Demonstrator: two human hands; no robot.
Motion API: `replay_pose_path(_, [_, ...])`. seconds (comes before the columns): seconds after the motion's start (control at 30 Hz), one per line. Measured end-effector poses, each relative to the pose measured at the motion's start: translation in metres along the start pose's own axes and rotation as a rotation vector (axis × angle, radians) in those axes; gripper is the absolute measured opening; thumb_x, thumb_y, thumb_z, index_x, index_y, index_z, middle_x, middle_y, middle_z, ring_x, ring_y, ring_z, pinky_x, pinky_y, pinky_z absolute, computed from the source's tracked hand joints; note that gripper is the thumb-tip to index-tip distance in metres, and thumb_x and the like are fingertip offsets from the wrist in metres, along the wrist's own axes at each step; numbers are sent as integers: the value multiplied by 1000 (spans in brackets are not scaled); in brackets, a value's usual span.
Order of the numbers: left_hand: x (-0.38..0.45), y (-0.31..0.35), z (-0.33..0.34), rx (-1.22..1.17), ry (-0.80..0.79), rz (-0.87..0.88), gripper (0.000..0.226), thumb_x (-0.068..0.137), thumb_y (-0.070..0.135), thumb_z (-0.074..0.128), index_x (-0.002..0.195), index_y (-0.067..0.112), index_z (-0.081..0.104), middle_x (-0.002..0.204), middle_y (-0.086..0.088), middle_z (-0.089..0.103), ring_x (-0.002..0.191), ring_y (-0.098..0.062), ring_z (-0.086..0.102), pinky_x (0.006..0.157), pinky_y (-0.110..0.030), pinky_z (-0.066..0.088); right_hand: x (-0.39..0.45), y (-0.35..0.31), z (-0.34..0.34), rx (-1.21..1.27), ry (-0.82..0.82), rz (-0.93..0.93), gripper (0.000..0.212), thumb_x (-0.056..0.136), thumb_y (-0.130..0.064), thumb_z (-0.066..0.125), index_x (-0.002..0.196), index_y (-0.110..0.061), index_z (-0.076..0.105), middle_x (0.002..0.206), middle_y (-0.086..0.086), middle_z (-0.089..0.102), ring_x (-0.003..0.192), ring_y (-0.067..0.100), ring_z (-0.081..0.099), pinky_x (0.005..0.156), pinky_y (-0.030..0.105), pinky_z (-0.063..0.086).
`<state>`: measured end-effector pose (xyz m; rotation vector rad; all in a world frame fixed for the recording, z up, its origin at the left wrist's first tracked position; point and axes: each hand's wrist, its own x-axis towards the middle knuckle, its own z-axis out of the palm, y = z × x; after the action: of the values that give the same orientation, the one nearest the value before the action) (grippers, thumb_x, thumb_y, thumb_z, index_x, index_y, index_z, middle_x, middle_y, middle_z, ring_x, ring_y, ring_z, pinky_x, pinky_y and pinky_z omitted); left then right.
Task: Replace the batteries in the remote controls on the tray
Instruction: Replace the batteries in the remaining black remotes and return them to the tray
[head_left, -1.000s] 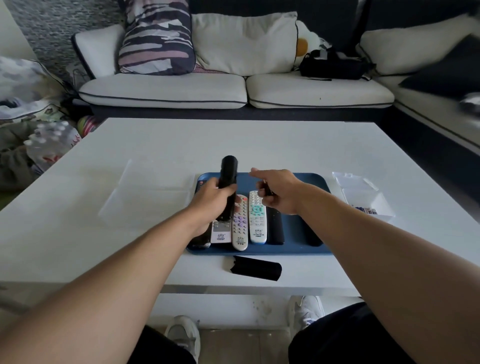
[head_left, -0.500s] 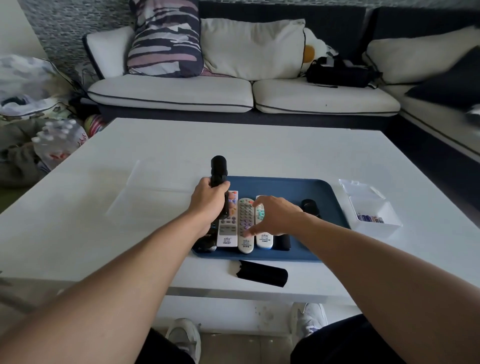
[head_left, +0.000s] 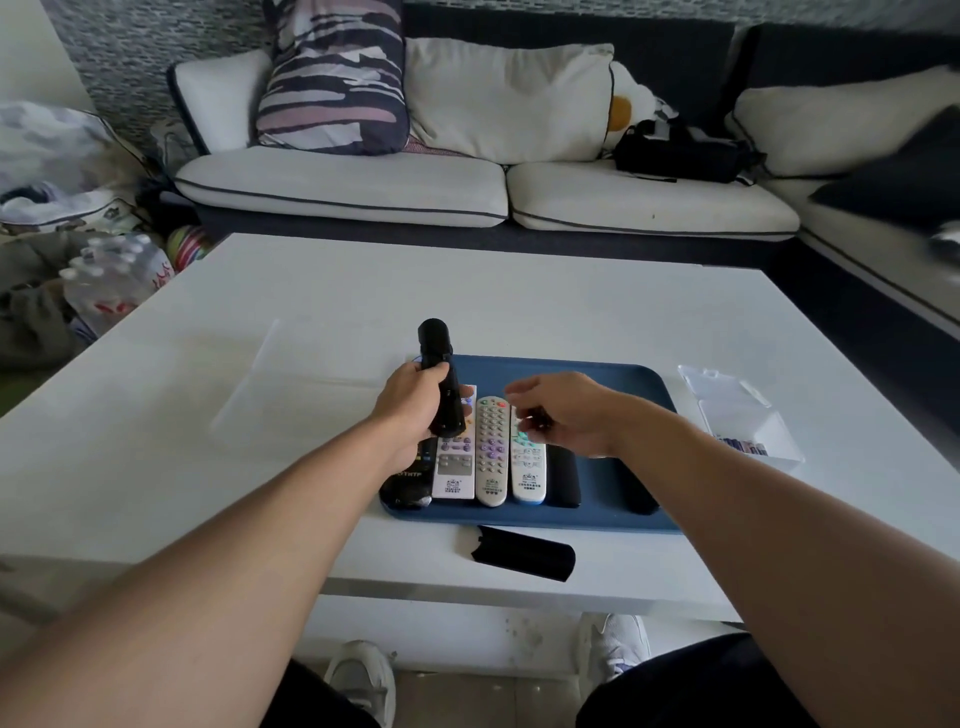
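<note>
Near the front edge of the white table (head_left: 519, 291), just behind a loose black battery cover (head_left: 522, 552), sits the blue tray (head_left: 597, 374) of remotes. The left hand (head_left: 410, 405) is wrapped around a black remote (head_left: 441, 379), holding it tilted up over the tray's left end. The right hand (head_left: 566, 410) hovers above the row with fingers curled around something small and dark, probably a battery, though blur leaves that uncertain.

The step in hand looks like loading that open remote. To do it well, turn the compartment toward the eyes, check the polarity marks, seat the spring end first, and keep the remote over the tray so anything dropped stays there. The cover waits within easy reach for closing.

Counted on the tray: three light-coloured remotes (head_left: 491, 452) side by side, a dark one (head_left: 408, 488) at the left partly under the forearm, another dark one (head_left: 563, 478) right of the light three, and one more (head_left: 639, 493) nearer the right end, largely hidden. With the held one, that makes seven. One clear plastic box (head_left: 737, 410) stands beside the tray toward the table's right edge, holding batteries (head_left: 745, 446) too small to count.
</note>
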<state>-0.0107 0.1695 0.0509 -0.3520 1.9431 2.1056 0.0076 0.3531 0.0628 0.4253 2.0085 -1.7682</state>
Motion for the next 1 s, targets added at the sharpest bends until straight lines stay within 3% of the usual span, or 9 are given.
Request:
replay_pose_path(0.07, [-1, 1, 0, -20, -41, -17, 23, 107, 22, 43, 125, 12, 52, 96, -13, 76, 71, -23, 69, 63, -36, 57, -5, -4, -2, 257, -75, 42, 25, 100, 6, 47, 119, -1, 62, 101, 17, 57, 92, 26, 62, 67, 29, 60])
replay_pose_path(0.13, [-3, 2, 1, -13, -69, -13, 24, 107, 21, 42, 126, 11, 53, 102, -14, 76, 80, -27, 70, 70, -41, 59, -9, -8, -2, 351, -101, 12, 26, 102, 6, 44, 120, 1, 61, 104, 19, 61, 97, 29, 66, 80, 35, 61])
replay_pose_path(0.33, [-13, 4, -2, -8, -142, 19, 23, 107, 23, 46, 124, 11, 56, 101, -8, 77, 93, -30, 71, 56, -36, 57, -22, -12, -2, 424, -140, -91, 13, 102, -8, 52, 110, -3, 62, 113, 14, 74, 99, 27, 71, 89, 35, 59])
replay_pose_path(0.43, [-19, 6, -3, -35, -177, 3, 23, 107, 24, 47, 124, 11, 55, 100, -10, 77, 80, -27, 74, 54, -37, 57, -25, -10, -3, 479, -179, -85, 14, 103, -12, 53, 105, -2, 62, 114, 16, 72, 96, 25, 69, 89, 33, 58])
replay_pose_path(0.57, [-23, 8, -3, -43, -224, -4, 24, 107, 25, 47, 126, 13, 54, 96, -10, 77, 76, -31, 75, 55, -40, 60, -28, -11, -4, 504, -206, -64, 13, 98, -17, 62, 95, -4, 67, 91, 10, 66, 79, 17, 61, 75, 27, 56])
replay_pose_path(0.7, [-28, 9, -1, -43, -273, -16, 24, 106, 26, 48, 126, 13, 55, 90, -8, 77, 78, -35, 75, 55, -40, 61, -28, -11, -4, 313, -150, -135, 13, 95, -21, 67, 99, -10, 71, 83, 0, 60, 68, 9, 47, 60, 21, 46])
replay_pose_path(0.87, [-30, 11, 0, -61, -337, -28, 28, 107, 25, 46, 130, 13, 57, 112, -20, 70, 89, -41, 74, 58, -41, 61, -29, -8, 3, -127, 52, -338, 15, 91, -21, 73, 104, -16, 77, 70, -9, 64, 53, 7, 39, 53, 20, 36])
replay_pose_path(0.93, [-29, 11, 1, -75, -361, -37, 28, 108, 24, 43, 129, 13, 58, 105, -18, 71, 92, -43, 73, 64, -46, 62, -29, -8, 7, -200, 102, -442, 14, 89, -21, 76, 103, -20, 78, 75, -11, 72, 54, 4, 55, 57, 16, 44])
replay_pose_path(1.0, [-30, 11, 2, -80, -381, -38, 30, 109, 24, 40, 126, 11, 60, 107, -20, 70, 93, -44, 72, 70, -49, 61, -28, -8, 10, -296, 153, -540, 15, 87, -22, 78, 101, -24, 79, 87, -11, 76, 76, -3, 66, 72, 9, 48])
